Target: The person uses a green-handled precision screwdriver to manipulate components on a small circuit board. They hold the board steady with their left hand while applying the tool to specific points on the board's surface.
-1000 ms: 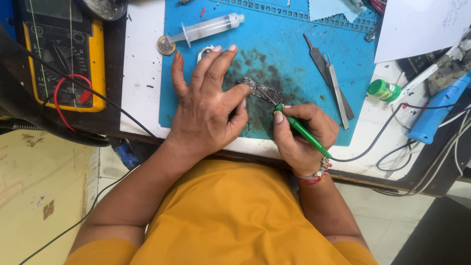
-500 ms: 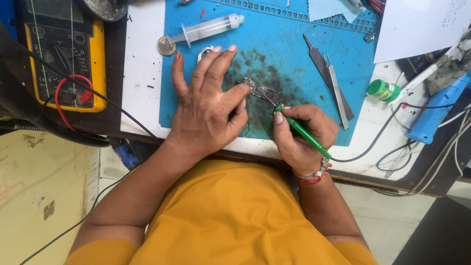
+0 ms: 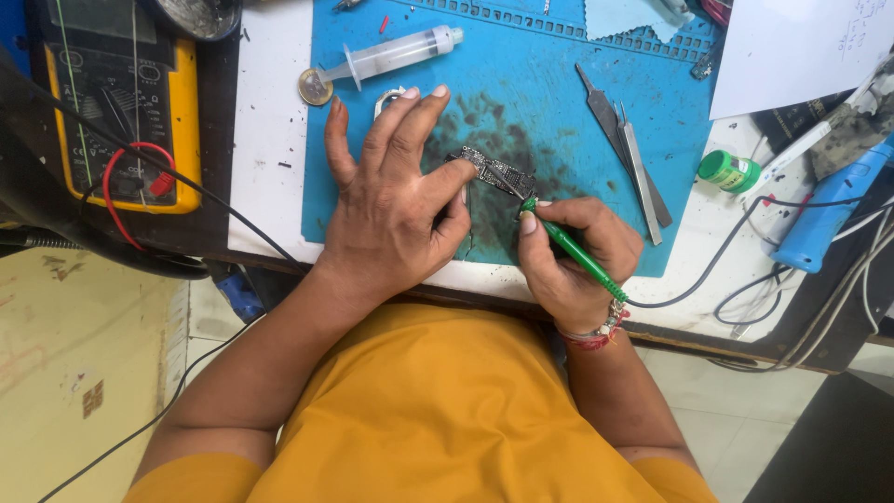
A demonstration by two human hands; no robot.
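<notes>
Your left hand lies flat and open on the blue mat, fingers spread and pointing away from you, with thumb and forefinger pinning the near edge of a small dark circuit board. Your right hand is closed in a pen grip around a green-handled soldering iron; its thin metal tip reaches up and left onto the board, touching it near the right end. A dark cord runs from the iron's back end past your wrist, where a beaded bracelet sits, and off to the right. The board rests on a sooty, darkened patch near the middle of the mat, between your two hands. Just beyond your left fingertips a small metal ring shows, partly hidden; farther out lies a clear syringe, and beside its plunger end a coin on the white surface. To the right of the board two metal tweezers lie side by side on the mat, angled toward you. Off the mat's right edge stands a small green-capped pot, then a blue tool with tangled cables, and a white paper sheet at the far right corner. At far left sits a yellow multimeter with red and black leads looped over it.
</notes>
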